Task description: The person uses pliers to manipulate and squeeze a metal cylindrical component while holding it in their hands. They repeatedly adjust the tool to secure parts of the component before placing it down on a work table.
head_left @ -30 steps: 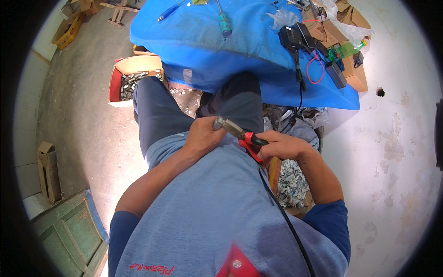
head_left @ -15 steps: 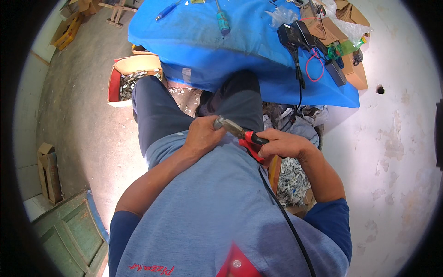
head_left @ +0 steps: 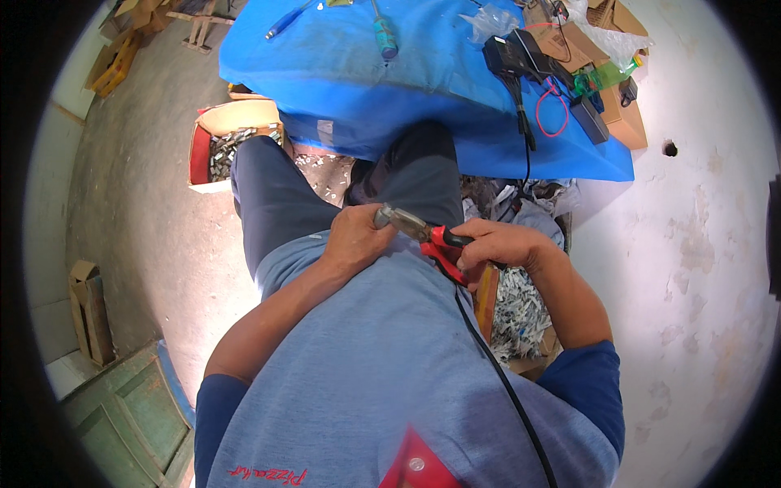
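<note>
Right hand [head_left: 506, 246] fingers look looser round red-and-black-handled steel pliers [head_left: 412, 227], handles bit wider; left hand [head_left: 355, 241] fingers clamped on grey metal cylinder [head_left: 382, 216]. Squeeze easing, I reckon.

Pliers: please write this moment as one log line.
left hand: grey piece; right hand: pliers, handles spread; plier tip: at grey piece

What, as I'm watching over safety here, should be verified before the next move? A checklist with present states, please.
1. Left hand holding the grey metal cylinder: ok.
2. Right hand on the handles of the red-and-black pliers: ok.
3. Jaws biting firmly on the cylinder: cannot tell; too small to see.
4. Black cable free of the pliers: cannot tell; it runs up close to the red handle.
5. Teal-handled screwdriver away from both hands: ok, on the blue sheet.
</note>
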The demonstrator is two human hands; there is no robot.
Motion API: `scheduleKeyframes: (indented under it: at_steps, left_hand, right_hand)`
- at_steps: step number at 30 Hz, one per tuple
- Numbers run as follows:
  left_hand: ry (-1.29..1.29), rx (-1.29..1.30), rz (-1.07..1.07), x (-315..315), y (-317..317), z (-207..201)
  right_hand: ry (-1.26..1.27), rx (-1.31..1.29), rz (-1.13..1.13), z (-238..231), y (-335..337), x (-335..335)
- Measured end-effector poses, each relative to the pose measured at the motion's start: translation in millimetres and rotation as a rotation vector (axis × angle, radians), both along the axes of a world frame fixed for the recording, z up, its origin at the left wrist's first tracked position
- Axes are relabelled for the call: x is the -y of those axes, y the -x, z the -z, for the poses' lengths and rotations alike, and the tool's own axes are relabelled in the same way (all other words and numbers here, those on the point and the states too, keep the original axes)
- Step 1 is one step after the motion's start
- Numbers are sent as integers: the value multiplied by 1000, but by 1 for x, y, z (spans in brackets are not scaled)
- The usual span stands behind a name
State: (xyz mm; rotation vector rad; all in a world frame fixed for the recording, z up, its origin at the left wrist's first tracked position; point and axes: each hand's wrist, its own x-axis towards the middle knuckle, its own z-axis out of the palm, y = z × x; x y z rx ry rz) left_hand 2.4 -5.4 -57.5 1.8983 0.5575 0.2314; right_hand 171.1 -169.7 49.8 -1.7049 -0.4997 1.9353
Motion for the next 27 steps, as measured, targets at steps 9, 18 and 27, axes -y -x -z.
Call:
scheduleKeyframes:
  at_steps: [9,18,27]
  left_hand:
    - [0,-33,29,-1,-1,5]
    - [48,-42,47,-1,-2,-1]
    - [67,-55,55,-2,-2,6]
  right_hand:
    - [56,-26,22,-11,-1,-6]
    - [-9,-84,4,-5,-4,-2]
    - [69,-60,58,-2,-3,1]
